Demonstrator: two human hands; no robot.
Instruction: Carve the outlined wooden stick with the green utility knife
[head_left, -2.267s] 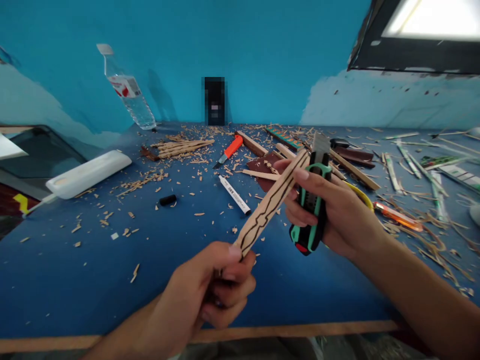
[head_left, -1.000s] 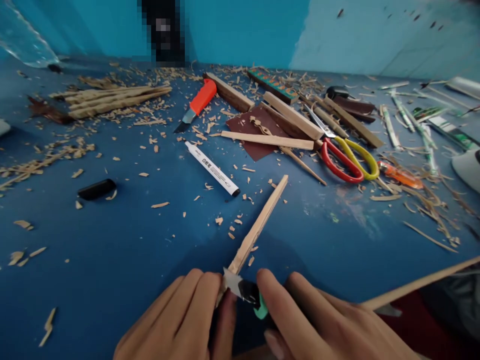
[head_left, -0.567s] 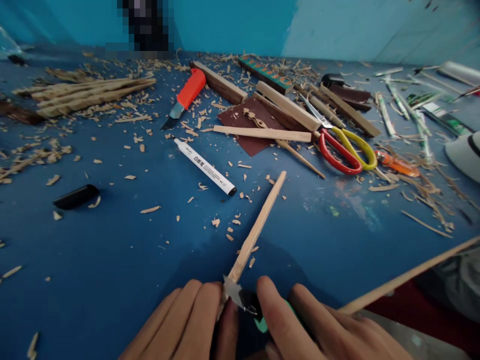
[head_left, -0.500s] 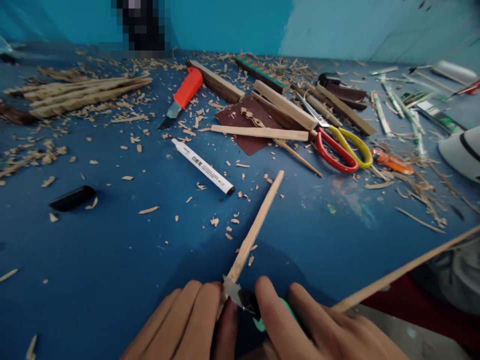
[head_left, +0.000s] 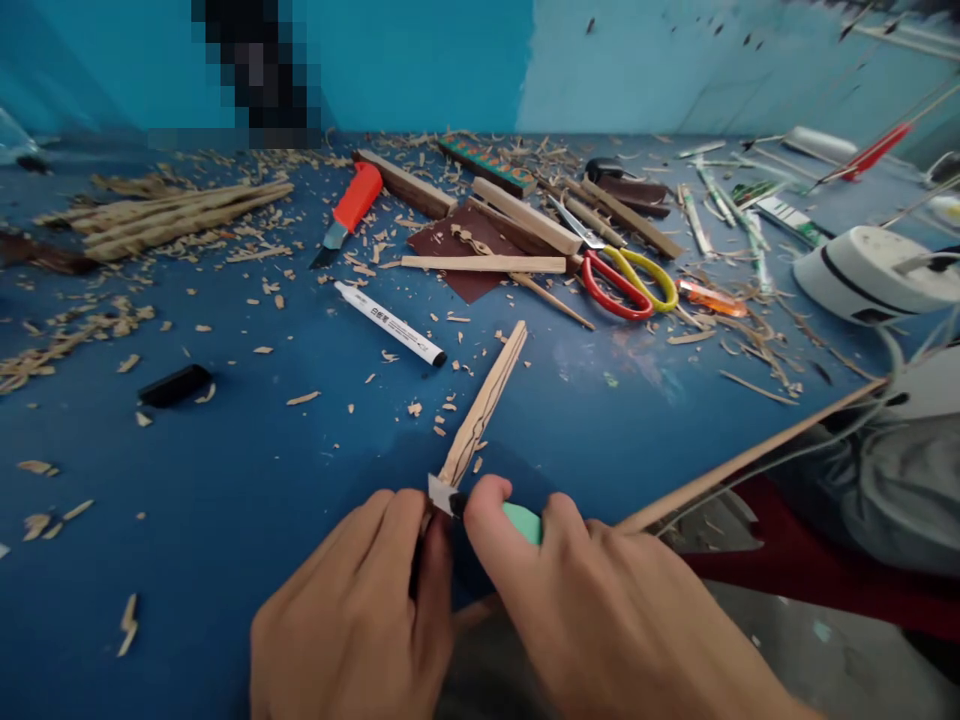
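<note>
Currently you are working nearer your body than the whiteboard marker [head_left: 390, 325], with the wooden strip [head_left: 484, 405] slanting away to the right of the marker's black end, apart from it. Your left hand [head_left: 352, 610] is clamping the strip's near end. Your right hand [head_left: 577, 600] is gripping the green-handled utility knife [head_left: 444, 494], and its blade is lying across the strip just ahead of your left fingers, seemingly in contact; any depth of cut is not showing.

Change noted: the strip, plain-faced in view a moment ago, is now showing black drawn lines, so it is apparently being rolled in your grip. Judgement: the drawn outline is now sitting in your sight while the blade is at the wood, probably serving as a guide; your left fingers are staying risky, close to the edge.

Positions from the marker, unchanged: the red-handled knife [head_left: 356, 200] is lying beyond its pale tip, the scissors [head_left: 585, 232] are resting to its right, the black cap [head_left: 176, 385] is lying to its left.
</note>
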